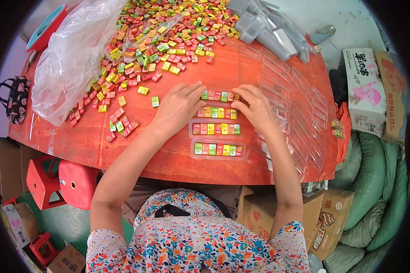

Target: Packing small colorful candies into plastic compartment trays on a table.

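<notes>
Four clear plastic trays lie in a column on the table, each with a row of small red, yellow and green boxes. At the farthest tray, my left hand point(180, 103) curves round the left end of the row of small boxes point(217, 96), thumb and fingers on either side. My right hand point(256, 107) grips the right end of that row between thumb and fingertips. Nearer to me sit the second filled tray point(220, 113), the third filled tray point(216, 129) and the nearest filled tray point(218, 149). My left hand partly hides the second tray.
A big heap of loose small boxes point(168, 32) covers the far left of the red table point(168, 154). A clear plastic bag point(73, 63) lies beside it. Overlapping clear trays point(296, 109) spread to my right; grey plastic containers point(269, 32) stand behind. Red stools point(77, 184) are at lower left.
</notes>
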`<state>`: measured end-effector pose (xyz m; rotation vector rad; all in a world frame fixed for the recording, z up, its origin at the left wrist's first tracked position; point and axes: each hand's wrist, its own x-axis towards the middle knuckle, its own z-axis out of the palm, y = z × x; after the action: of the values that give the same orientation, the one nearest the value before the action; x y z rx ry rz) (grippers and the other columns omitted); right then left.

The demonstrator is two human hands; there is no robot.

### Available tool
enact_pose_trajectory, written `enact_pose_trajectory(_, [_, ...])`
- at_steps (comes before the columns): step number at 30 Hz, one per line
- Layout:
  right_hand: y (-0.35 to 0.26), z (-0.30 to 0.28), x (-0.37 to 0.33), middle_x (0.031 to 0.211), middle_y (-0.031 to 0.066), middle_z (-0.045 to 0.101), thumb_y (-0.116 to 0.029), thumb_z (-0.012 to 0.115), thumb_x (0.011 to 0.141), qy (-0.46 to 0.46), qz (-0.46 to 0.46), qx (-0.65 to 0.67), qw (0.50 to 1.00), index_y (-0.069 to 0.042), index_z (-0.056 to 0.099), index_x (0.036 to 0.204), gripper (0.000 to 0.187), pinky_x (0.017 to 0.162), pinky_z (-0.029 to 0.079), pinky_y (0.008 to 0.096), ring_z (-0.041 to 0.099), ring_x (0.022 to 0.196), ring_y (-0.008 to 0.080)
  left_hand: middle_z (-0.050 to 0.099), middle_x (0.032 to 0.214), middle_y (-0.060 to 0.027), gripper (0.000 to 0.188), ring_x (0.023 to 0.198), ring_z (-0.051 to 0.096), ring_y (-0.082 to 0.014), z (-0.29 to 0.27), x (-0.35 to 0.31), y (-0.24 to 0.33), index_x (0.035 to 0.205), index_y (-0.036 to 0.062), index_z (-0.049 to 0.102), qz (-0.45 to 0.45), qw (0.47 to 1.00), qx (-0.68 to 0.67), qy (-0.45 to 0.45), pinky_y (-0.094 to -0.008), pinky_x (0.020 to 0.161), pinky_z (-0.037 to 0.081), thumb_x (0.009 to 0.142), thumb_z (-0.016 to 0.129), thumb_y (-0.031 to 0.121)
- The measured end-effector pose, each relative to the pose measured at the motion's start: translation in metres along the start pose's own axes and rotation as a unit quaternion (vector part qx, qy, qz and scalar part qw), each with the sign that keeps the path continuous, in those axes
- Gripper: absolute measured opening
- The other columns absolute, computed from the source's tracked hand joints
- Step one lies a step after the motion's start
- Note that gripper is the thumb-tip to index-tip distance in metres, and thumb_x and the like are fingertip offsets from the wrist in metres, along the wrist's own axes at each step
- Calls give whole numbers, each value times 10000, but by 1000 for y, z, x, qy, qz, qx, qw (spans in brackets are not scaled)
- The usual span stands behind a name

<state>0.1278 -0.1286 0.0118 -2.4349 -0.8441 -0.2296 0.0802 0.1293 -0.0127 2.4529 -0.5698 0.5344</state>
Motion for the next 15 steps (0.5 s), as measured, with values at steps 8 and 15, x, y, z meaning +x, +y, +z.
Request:
enact_pose_trajectory(8, [-11,13,-5,1521,206,409,-343,594,970,-109,-60,-60,990,-5,444,1438,596,1174,309,468,386,1419,336,444,1496,-202,794,1447,343,-329,5,-9,1,1431,-45,428,51,986,138,-83,-464,1204,242,920,563,548])
enact_pose_trajectory(15, [-17,21,-16,1575,203,323,-493,505,986,-146,-71,-145,976,26,357,1488,737,1208,235,473,318,1461,326,417,1514,-201,933,1466,311,-309,0,-11,5,1438,-62,413,84,965,201,-144,-462,1220,197,884,453,688])
